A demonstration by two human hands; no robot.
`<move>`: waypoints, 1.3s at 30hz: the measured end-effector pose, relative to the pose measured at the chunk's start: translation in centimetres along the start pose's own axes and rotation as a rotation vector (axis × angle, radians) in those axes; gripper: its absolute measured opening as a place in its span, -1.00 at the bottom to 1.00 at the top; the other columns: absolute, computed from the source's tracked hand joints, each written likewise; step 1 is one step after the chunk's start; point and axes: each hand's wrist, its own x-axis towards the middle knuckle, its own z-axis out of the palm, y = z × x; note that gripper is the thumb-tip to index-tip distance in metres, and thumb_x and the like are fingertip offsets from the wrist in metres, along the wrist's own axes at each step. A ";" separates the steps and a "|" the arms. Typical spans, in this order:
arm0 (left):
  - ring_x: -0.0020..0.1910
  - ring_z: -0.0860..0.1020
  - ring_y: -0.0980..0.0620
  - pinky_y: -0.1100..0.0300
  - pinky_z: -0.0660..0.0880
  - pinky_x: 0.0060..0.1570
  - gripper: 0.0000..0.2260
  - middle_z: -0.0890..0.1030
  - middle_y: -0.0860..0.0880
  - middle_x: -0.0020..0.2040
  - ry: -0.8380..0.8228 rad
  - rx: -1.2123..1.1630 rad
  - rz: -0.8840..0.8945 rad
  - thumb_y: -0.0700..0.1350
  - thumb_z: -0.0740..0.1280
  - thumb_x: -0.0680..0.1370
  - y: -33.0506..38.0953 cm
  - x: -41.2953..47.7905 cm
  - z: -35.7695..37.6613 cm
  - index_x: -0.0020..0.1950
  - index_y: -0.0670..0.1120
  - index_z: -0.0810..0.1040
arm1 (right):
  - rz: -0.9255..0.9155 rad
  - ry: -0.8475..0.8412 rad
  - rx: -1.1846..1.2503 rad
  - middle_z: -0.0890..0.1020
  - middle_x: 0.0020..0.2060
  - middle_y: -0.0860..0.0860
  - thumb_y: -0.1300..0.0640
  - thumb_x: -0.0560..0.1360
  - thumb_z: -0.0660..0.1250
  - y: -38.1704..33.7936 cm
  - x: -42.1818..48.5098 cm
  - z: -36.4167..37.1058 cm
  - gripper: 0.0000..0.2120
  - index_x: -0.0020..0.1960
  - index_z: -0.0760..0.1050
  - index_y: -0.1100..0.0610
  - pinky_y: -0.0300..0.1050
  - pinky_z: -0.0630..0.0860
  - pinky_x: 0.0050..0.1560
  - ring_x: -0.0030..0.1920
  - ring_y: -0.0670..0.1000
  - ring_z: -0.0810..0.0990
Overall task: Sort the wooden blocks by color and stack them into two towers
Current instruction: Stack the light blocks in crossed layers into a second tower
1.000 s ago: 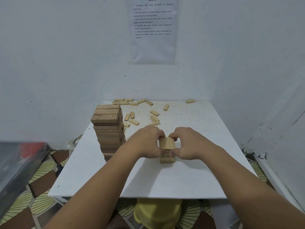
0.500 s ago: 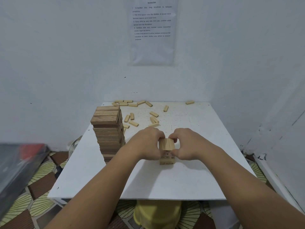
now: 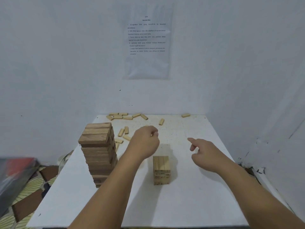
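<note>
A tall tower of dark wooden blocks (image 3: 99,151) stands on the left part of the white table (image 3: 189,204). A short tower of light wooden blocks (image 3: 161,170) stands near the table's middle, with neither hand touching it. My left hand (image 3: 146,142) hovers beyond and left of the short tower, fingers curled, holding nothing I can see. My right hand (image 3: 203,154) hangs to the right of the short tower, forefinger stretched forward, the other fingers loosely curled. Several loose light blocks (image 3: 125,116) lie scattered along the far edge and behind the left hand.
White walls close in the table at the back and right, with a printed sheet (image 3: 147,40) taped to the back wall. A dark box with a red patch (image 3: 14,176) sits on the patterned floor at the left. One light block (image 3: 185,115) lies at the far right corner.
Both hands have let go of the short light tower and moved away from it, the left one forward and up, the right one out to the right.
</note>
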 end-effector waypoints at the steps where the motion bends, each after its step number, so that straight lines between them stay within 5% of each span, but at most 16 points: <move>1: 0.32 0.51 0.00 0.18 0.38 0.13 -0.64 0.56 0.00 0.38 -0.009 0.015 -0.051 -0.15 0.18 0.67 0.0 1.3 0.1 0.45 -0.07 0.53 | -0.013 0.014 0.030 0.50 0.14 -0.19 0.26 0.51 0.20 0.2 0.7 0.1 -0.37 0.56 0.33 -0.06 -0.22 0.52 0.01 -0.12 -0.13 0.55; 7: 0.29 0.54 -0.11 0.03 0.56 0.22 -0.49 0.51 -0.10 0.42 -0.058 0.081 -0.269 -0.22 0.25 0.55 -2.0 6.0 1.7 0.53 -0.10 0.42 | -0.177 0.020 0.025 0.53 0.11 -0.21 0.16 0.64 0.26 0.1 7.7 2.4 -0.61 0.44 0.49 -0.09 -0.25 0.41 0.09 0.01 -0.15 0.52; 13: 0.31 0.51 -0.08 0.14 0.49 0.12 -0.50 0.53 -0.08 0.38 -0.025 0.121 -0.288 -0.24 0.28 0.54 -6.1 7.5 4.5 0.51 -0.07 0.42 | -0.406 -0.015 -0.205 0.34 0.49 -0.12 0.16 0.67 0.23 -1.7 15.2 5.7 -0.53 0.56 0.33 -0.04 -0.02 0.31 0.46 0.47 0.00 0.28; 20: 0.01 0.59 -0.02 0.05 0.59 0.02 -0.79 0.62 -0.01 0.06 0.113 0.129 -0.259 -0.10 0.36 0.55 -8.8 8.7 6.0 0.18 -0.03 0.58 | -0.613 -0.065 -0.520 0.18 0.58 -0.13 0.49 0.45 0.15 -2.8 19.0 8.1 -0.15 0.59 0.20 -0.15 0.07 0.36 0.32 0.41 0.06 0.27; 27: -0.11 0.57 0.00 0.09 0.58 -0.14 -0.77 0.60 0.02 -0.07 0.143 0.155 -0.246 -0.29 0.27 0.51 -9.4 8.0 6.4 0.03 -0.03 0.61 | -0.634 0.017 -0.449 0.50 0.24 -0.14 0.36 0.59 0.18 -1.1 18.8 7.8 -0.52 0.41 0.47 -0.03 0.00 0.51 0.12 0.13 0.01 0.46; 31: -0.03 0.56 -0.02 0.13 0.49 -0.17 -0.71 0.60 0.00 0.06 0.150 0.177 -0.213 -0.25 0.30 0.58 -10.0 6.1 6.8 0.26 0.00 0.60 | -0.560 0.040 -0.408 0.54 0.15 -0.15 0.20 0.68 0.17 0.7 17.0 7.0 -0.69 0.37 0.51 0.03 -0.02 0.56 0.10 0.10 -0.01 0.53; 35: 0.27 0.55 -0.13 0.08 0.52 0.08 -0.58 0.54 0.00 0.41 0.104 0.154 -0.283 -0.17 0.23 0.67 -10.3 3.8 7.1 0.49 0.16 0.49 | -0.477 0.064 -0.384 0.55 0.23 -0.10 0.15 0.71 0.13 2.4 13.2 6.0 -0.67 0.44 0.47 0.08 0.00 0.55 0.16 0.14 0.03 0.56; 39: 0.21 0.54 -0.14 0.01 0.55 0.11 -0.61 0.52 -0.03 0.32 0.053 0.189 -0.264 -0.12 0.20 0.67 -10.3 0.5 7.0 0.50 0.09 0.49 | -0.394 0.096 -0.417 0.55 0.22 -0.08 0.23 0.66 0.13 3.9 9.8 5.2 -0.62 0.43 0.46 0.08 -0.01 0.56 0.13 0.13 0.06 0.57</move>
